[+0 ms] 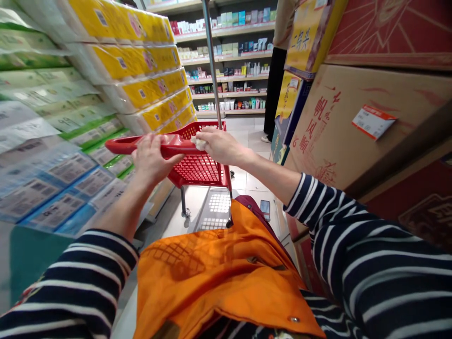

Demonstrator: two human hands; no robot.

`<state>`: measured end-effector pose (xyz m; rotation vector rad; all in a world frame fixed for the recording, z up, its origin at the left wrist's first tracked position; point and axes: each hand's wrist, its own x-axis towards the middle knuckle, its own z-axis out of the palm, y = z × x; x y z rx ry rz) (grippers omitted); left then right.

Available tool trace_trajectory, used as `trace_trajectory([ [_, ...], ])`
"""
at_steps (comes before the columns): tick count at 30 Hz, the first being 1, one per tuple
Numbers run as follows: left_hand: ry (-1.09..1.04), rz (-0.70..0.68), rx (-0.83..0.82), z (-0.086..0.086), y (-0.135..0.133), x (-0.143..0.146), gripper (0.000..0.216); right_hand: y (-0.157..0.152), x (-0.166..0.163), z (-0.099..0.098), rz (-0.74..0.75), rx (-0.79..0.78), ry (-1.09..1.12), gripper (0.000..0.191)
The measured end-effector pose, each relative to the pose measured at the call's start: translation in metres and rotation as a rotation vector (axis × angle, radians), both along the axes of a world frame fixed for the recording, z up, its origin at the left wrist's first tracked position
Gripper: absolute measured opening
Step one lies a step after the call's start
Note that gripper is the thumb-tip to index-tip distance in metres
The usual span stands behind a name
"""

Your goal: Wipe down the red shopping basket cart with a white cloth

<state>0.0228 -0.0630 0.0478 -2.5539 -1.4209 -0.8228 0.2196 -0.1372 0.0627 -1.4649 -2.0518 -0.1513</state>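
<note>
Under both sets of curled fingers runs the red cart handle (122,144), left hand (151,159) closed over it, right hand (219,144) pinning a crumpled white tissue (198,142) there; pushing judged in hand, any advance requires steering between yellow packs (148,61) and cartons (339,141).

Both arms reach forward and slightly upward from the body, the left forearm (118,212) bare from a dark sleeve with white stripes (81,278) pushed up near the elbow. The left hand (151,157) lies palm down, back toward the camera, fingers curled forward and closed in a grip. The right forearm (268,174) angles in from the right, and the right hand (219,145), knuckles up, has its fingers closed, just beside the left hand.
</note>
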Motion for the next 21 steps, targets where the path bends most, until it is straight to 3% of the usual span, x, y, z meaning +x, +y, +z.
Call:
trace_trajectory([
  [5,-0.003,0.032,-0.002,-0.008,0.004,-0.014,0.071,-0.001,0.009,-0.003,-0.077,0.000,-0.011,0.029],
  [13,-0.005,0.090,0.089,-0.013,-0.006,0.002,0.066,0.010,-0.027,-0.011,-0.131,0.139,-0.089,0.028],
  [16,0.058,0.061,0.097,-0.015,-0.003,-0.008,0.060,0.002,-0.016,-0.014,-0.144,0.154,-0.106,0.032],
  [21,0.049,0.174,0.104,-0.021,-0.009,-0.013,0.066,-0.007,0.009,-0.022,-0.268,0.224,-0.041,0.039],
])
